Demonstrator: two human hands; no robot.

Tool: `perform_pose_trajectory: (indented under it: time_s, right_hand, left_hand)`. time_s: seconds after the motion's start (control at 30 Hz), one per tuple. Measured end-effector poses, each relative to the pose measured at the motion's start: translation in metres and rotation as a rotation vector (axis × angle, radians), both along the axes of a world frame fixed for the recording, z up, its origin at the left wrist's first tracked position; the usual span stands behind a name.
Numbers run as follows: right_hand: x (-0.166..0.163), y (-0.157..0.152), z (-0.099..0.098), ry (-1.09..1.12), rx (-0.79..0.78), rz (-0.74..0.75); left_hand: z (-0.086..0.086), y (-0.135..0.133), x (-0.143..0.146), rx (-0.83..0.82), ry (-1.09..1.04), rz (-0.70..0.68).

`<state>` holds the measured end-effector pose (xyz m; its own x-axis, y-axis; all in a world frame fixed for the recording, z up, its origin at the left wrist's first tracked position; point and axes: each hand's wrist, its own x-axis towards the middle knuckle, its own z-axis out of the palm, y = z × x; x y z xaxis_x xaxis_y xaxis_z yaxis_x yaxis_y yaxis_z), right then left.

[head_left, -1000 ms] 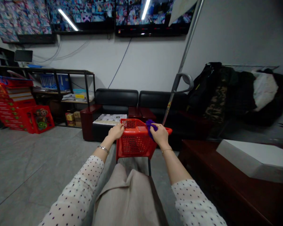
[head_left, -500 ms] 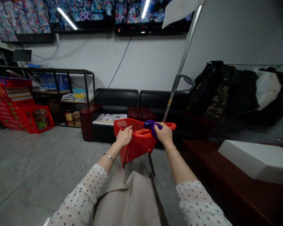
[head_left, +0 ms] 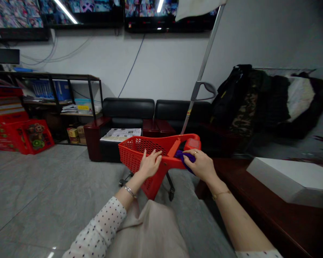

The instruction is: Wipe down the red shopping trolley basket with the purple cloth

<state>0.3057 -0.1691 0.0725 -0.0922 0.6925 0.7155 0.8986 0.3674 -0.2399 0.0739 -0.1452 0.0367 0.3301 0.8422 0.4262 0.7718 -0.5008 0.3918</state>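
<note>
A red plastic shopping cart [head_left: 130, 157] stands in front of me, turned with its basket to the left and its handle end to the right. My left hand [head_left: 150, 164] lies at the near rim of the basket, fingers stretched out and apart, holding nothing. Bunched in the fingers of my right hand [head_left: 201, 164] is a purple cloth [head_left: 181, 155]. That hand presses the cloth against the cart's near side bar, close to the handle. Part of the cloth is hidden under my fingers.
Behind the cart is a black sofa [head_left: 129, 111] with newspapers [head_left: 121, 134] on its seat. To the right, a white box [head_left: 290, 182] rests on a dark wooden table [head_left: 237, 186]. Red boxes [head_left: 37, 136] stand at left, beside a shelf [head_left: 75, 76]. A metal crutch [head_left: 203, 68] leans behind.
The cart has turned and shows more of its side and wheels. My right hand has slid right and toward me with the cloth. The left hand's fingers have spread more.
</note>
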Motion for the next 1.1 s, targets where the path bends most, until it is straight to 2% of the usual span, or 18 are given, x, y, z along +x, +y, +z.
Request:
perform_pose_trajectory:
  time_s: [0.1,0.17,0.23,0.3,0.4,0.5,0.57,0.63,0.7,0.8,0.9,1.0,1.1]
  right_hand:
    - [0.042,0.011,0.006,-0.017,-0.054,-0.014]
    - [0.064,0.018,0.009,-0.05,-0.089,-0.078]
    - [0.076,0.026,0.011,-0.114,-0.119,-0.186]
    - [0.074,0.031,0.009,-0.203,-0.126,-0.323]
    - [0.048,0.037,-0.002,-0.319,-0.075,-0.439]
    - [0.028,0.043,-0.015,-0.393,-0.026,-0.361]
    - [0.034,0.048,-0.018,-0.415,-0.025,-0.299]
    - [0.051,0.055,-0.018,-0.364,-0.01,-0.308]
    - [0.064,0.061,-0.022,-0.246,0.057,-0.398]
    - [0.05,0.068,-0.038,-0.133,0.179,-0.495]
    - [0.019,0.068,-0.057,-0.229,0.194,-0.329]
    - [0.021,0.068,-0.061,-0.332,0.172,-0.158]
    - [0.051,0.075,-0.054,-0.235,0.186,-0.253]
  left_hand:
    - [-0.004,0.037,-0.031,-0.076,0.054,0.165]
    - [-0.012,0.063,-0.053,-0.148,0.117,0.25]
    - [-0.021,0.081,-0.069,-0.174,0.208,0.279]
    - [-0.033,0.091,-0.076,-0.245,0.287,0.282]
    - [-0.049,0.093,-0.074,-0.295,0.319,0.247]
    - [-0.058,0.091,-0.07,-0.27,0.355,0.187]
    - [-0.06,0.091,-0.071,-0.232,0.41,0.138]
    - [-0.061,0.092,-0.072,-0.201,0.45,0.118]
    - [-0.062,0.093,-0.07,-0.202,0.45,0.13]
    - [-0.065,0.093,-0.061,-0.204,0.434,0.141]
    - [-0.067,0.095,-0.055,-0.178,0.415,0.166]
    - [-0.068,0.097,-0.055,-0.171,0.413,0.171]
    - [-0.07,0.097,-0.052,-0.152,0.414,0.153]
